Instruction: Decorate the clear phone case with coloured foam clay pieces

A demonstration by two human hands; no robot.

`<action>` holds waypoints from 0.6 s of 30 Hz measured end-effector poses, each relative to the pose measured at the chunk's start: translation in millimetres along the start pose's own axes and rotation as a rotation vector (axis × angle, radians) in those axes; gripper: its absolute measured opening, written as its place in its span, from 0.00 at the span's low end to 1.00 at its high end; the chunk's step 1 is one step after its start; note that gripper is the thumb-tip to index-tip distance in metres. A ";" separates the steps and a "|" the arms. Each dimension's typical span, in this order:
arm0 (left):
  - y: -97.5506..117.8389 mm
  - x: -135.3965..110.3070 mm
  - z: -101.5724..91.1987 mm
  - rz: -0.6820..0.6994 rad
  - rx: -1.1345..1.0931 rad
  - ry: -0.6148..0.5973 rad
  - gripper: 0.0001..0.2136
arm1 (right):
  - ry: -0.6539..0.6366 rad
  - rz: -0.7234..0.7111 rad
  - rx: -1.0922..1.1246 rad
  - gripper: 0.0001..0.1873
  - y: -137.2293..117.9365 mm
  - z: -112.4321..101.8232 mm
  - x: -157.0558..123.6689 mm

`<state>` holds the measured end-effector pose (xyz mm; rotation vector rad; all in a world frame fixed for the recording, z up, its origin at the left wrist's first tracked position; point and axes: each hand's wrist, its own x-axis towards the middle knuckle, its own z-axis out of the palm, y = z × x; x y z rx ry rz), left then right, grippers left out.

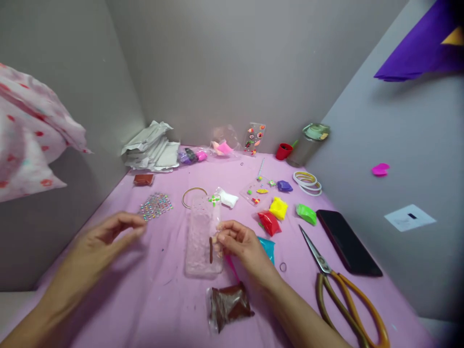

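A clear phone case (198, 241) is in front of me, with a thin brown strip of clay (210, 250) near its right edge and a small green-and-white flower (213, 199) at its top. My right hand (239, 244) pinches the case's right edge; some fingertips show through the clear plastic. To the left, my left hand (112, 239) hovers with thumb and index finger slightly apart, seemingly holding nothing. Its fingertips are close to a sheet of shiny gems (156, 206). A packet of brown clay (231, 304) lies nearest me, and a pink stick (232, 268) is partly hidden by my right hand.
Large scissors (322, 263) and a black phone (348, 241) lie at right. Red (269, 223), yellow (278, 208), green (306, 213) and white (227, 198) clay packets lie beyond the case. White packages (152, 147), a decorated case (254, 139) and a bottle (308, 145) stand at the back.
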<state>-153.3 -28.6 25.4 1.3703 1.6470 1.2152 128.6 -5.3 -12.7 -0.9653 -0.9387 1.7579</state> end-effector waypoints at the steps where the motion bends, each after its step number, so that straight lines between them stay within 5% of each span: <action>1: -9.1 -7.0 -4.8 0.027 0.115 -0.132 0.08 | -0.008 -0.006 -0.026 0.19 2.7 1.1 1.4; 3: -26.2 -22.9 -5.7 0.122 0.259 -0.390 0.09 | -0.017 -0.024 -0.095 0.17 8.0 4.0 4.2; 5: -38.8 -38.1 0.8 0.189 0.366 -0.459 0.09 | -0.030 -0.037 -0.171 0.15 12.9 7.0 6.8; 10: -45.0 -59.9 11.5 0.197 0.427 -0.418 0.11 | -0.017 -0.060 -0.358 0.11 15.9 8.5 7.4; 18: -44.4 -102.0 -20.8 0.038 0.101 -0.170 0.09 | 0.171 -0.242 -0.676 0.10 -38.4 -1.9 -53.7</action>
